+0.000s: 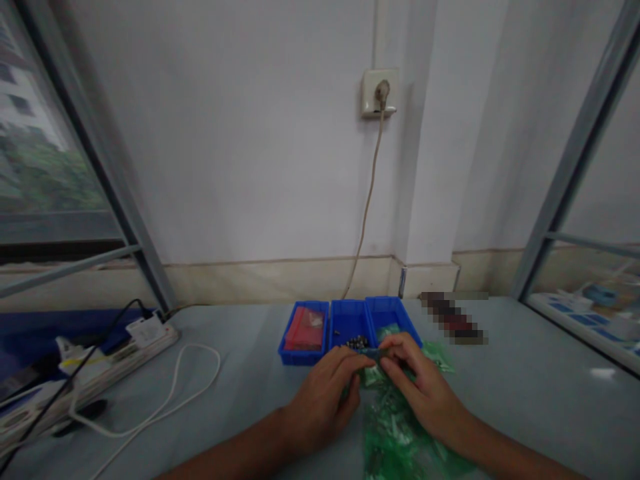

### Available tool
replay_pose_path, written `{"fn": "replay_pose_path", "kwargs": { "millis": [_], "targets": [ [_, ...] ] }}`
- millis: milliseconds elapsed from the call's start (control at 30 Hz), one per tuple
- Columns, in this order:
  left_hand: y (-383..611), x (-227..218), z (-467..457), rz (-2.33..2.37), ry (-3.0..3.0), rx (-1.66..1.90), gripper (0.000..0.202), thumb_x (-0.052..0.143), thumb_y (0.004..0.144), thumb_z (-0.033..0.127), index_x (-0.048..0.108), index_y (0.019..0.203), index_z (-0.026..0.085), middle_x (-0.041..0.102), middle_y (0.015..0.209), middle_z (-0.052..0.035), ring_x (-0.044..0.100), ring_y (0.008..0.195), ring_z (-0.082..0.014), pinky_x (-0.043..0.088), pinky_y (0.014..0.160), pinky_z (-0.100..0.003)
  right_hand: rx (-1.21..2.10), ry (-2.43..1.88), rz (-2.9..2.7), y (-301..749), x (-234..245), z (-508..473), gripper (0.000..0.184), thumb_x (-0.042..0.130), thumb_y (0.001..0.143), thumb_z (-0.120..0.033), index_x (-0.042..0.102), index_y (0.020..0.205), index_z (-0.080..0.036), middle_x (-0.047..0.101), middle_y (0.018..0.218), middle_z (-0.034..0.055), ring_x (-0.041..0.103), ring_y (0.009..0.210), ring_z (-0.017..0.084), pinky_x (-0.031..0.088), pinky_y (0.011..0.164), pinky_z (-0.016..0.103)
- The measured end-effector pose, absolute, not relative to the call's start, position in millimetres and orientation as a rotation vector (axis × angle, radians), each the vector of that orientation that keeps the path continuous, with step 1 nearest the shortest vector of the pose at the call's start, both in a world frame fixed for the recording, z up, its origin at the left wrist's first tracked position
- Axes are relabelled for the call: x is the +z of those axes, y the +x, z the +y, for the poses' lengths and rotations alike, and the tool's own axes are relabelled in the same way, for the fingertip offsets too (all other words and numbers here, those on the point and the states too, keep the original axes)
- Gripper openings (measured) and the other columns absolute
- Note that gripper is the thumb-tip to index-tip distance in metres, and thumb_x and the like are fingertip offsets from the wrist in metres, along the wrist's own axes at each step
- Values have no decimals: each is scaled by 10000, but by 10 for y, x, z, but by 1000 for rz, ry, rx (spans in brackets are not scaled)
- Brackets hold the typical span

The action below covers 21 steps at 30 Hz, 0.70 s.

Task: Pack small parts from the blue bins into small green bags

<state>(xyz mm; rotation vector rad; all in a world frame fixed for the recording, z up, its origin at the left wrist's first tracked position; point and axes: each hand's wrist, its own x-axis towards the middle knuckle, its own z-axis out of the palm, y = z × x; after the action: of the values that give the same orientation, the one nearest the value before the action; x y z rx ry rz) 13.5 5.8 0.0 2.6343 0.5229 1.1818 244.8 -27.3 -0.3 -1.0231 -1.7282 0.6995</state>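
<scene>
My left hand point(331, 393) and my right hand point(417, 380) meet in front of the blue bins, fingers closed on a small blue-green piece point(371, 353). Fingers hide much of this piece, and its exact kind is too blurred to tell. Beneath and between my hands lie crinkled green see-through plastic bags point(393, 433). Just behind my fingertips, the middle blue bin point(349, 315) holds small dark and shiny metal parts point(357, 342). The right blue bin point(387, 307) contains some green plastic. Red packets point(304, 328) fill much of the left blue bin point(287, 359).
A power strip point(120, 363) with plugs lies along the table's left side, with a looped white cable point(175, 380) beside it. A blurred dark red item point(455, 319) rests at the back right. Behind the table stands a wall with a plugged-in socket point(380, 93). Metal posts frame both sides.
</scene>
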Motion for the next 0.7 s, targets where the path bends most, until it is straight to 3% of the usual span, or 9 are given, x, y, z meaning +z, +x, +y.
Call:
{"fn": "replay_pose_path", "kwargs": {
  "millis": [200,267,367,533,600,700],
  "targets": [
    [142,-37,101,591,2632,1174,516,565,998,43,549,1478,232,660,1277,-113,644,1182,-235,573,1023,-362,718,-1023,-1698,2437,-16,-271,209,537,1123,-425,537,1250,-260,533,830,-42,564,777,196,454,757,313],
    [135,-25,106,617,2654,1218,392,602,1025,103,606,1398,226,676,1203,-103,649,1113,-241,579,954,-358,705,-1027,-1744,2443,-1,-280,200,560,1114,-449,594,1138,-253,568,834,-30,573,784,196,448,745,307],
    [125,39,81,656,2680,1212,121,622,1077,200,693,1174,212,682,1033,-72,636,952,-228,543,837,-332,679,-995,-1855,2457,42,-307,345,490,1143,-485,635,950,-238,619,859,-3,593,812,200,444,752,306],
    [119,110,25,616,2655,1249,211,545,1125,242,653,956,178,653,952,-69,591,864,-208,480,768,-316,616,-835,-1892,2484,80,-351,471,361,1155,-593,634,997,-244,607,890,8,592,800,202,452,744,307],
    [119,108,23,617,2651,1247,232,527,1129,237,638,935,177,645,951,-69,584,864,-207,472,773,-321,570,-817,-1916,2487,72,-349,451,404,1140,-610,627,1006,-242,605,920,18,601,838,214,464,768,316],
    [121,108,28,612,2630,1233,251,494,1138,238,642,946,177,644,966,-75,589,881,-209,487,797,-331,513,-869,-1938,2479,60,-336,296,501,1143,-478,622,1014,-242,608,937,24,610,874,220,475,802,327]
  ]
}}
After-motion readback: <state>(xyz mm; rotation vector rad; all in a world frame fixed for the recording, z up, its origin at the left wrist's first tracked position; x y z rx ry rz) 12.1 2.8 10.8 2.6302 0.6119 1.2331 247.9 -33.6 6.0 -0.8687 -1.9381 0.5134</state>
